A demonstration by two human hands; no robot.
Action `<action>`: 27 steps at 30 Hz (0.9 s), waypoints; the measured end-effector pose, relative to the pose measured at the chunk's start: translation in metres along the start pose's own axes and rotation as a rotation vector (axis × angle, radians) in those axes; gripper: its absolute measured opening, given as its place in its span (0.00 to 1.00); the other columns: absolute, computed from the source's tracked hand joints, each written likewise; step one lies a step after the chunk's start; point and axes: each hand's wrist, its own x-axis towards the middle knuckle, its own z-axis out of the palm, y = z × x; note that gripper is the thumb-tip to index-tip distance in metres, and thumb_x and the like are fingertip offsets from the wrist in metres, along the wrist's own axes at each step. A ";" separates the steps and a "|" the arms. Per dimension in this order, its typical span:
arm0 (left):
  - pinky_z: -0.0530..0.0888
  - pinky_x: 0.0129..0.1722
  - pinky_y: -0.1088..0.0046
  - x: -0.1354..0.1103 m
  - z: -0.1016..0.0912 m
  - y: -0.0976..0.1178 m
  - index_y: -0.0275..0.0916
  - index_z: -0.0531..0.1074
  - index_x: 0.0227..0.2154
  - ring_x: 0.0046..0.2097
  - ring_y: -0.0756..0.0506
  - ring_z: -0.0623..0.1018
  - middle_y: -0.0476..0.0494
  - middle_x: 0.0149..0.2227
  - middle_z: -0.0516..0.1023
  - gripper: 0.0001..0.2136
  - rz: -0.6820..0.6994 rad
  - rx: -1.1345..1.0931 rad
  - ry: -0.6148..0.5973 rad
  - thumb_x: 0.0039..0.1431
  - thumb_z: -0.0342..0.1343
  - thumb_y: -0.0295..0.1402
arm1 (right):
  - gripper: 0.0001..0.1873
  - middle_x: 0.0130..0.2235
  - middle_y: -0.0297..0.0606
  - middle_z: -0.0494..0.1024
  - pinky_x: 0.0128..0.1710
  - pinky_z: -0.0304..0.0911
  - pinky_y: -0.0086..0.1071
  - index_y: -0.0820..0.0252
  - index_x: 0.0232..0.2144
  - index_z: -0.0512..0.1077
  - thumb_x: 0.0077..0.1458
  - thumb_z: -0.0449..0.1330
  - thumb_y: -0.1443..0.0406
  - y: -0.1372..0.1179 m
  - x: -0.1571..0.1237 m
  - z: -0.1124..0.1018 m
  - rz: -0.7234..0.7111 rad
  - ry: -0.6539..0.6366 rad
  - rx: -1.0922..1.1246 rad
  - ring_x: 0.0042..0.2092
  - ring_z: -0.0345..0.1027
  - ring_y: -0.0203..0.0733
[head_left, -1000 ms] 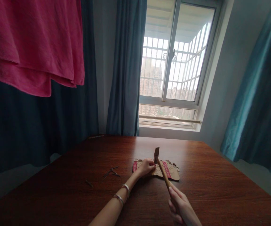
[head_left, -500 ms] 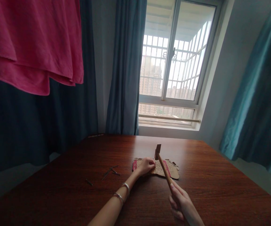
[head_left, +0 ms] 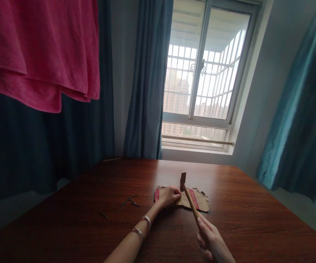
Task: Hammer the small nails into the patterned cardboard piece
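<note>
On table [head_left: 229, 226], nails [head_left: 134, 204] left of patterned piece [head_left: 184, 201]; right fingers [head_left: 201, 241] clasp hammer [head_left: 190, 199]; left fingers [head_left: 177, 195]: grip unclear.

This looks like a home, with its long curtains [head_left: 147, 87], barred window [head_left: 197, 80] and pink cloth [head_left: 45, 54].

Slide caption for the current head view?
Left hand at a pink-banded mat, right hand gripping a wooden-handled hammer, thin dark pieces on the table.

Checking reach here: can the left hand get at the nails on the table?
Probably yes: the nails lie left of the left hand, with nothing visible between, though it's busy at the mat.
</note>
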 end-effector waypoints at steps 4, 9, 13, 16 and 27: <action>0.64 0.33 0.80 -0.001 0.000 0.001 0.34 0.76 0.28 0.32 0.51 0.70 0.46 0.31 0.74 0.09 -0.012 0.004 0.002 0.49 0.51 0.29 | 0.44 0.13 0.19 0.58 0.06 0.37 0.17 0.59 0.58 0.46 0.45 0.57 0.48 0.001 0.002 -0.002 0.014 -0.010 0.005 0.09 0.40 0.23; 0.64 0.33 0.80 -0.002 -0.002 0.005 0.34 0.76 0.28 0.33 0.50 0.70 0.46 0.31 0.74 0.09 -0.025 0.016 -0.001 0.49 0.51 0.29 | 0.44 0.12 0.20 0.58 0.06 0.36 0.16 0.61 0.58 0.47 0.44 0.58 0.48 0.001 0.001 -0.001 0.005 -0.004 -0.013 0.10 0.39 0.22; 0.64 0.34 0.80 -0.003 -0.004 0.008 0.35 0.76 0.28 0.33 0.50 0.70 0.46 0.31 0.75 0.09 -0.030 0.015 -0.010 0.49 0.51 0.29 | 0.43 0.13 0.20 0.58 0.07 0.36 0.16 0.61 0.57 0.49 0.44 0.58 0.48 -0.001 0.000 -0.001 0.006 0.007 -0.004 0.10 0.40 0.21; 0.64 0.34 0.80 -0.003 -0.004 0.007 0.35 0.76 0.28 0.33 0.50 0.70 0.47 0.31 0.75 0.09 -0.017 0.013 -0.005 0.49 0.51 0.29 | 0.43 0.13 0.21 0.59 0.06 0.37 0.16 0.59 0.57 0.49 0.44 0.57 0.47 0.000 -0.002 0.000 0.017 0.012 -0.012 0.10 0.40 0.22; 0.64 0.33 0.80 -0.002 -0.002 0.001 0.34 0.76 0.28 0.33 0.50 0.71 0.46 0.31 0.75 0.10 -0.022 0.010 -0.005 0.49 0.50 0.30 | 0.42 0.12 0.20 0.58 0.06 0.36 0.16 0.60 0.57 0.48 0.46 0.57 0.49 -0.002 -0.002 0.003 -0.028 0.014 -0.011 0.10 0.39 0.22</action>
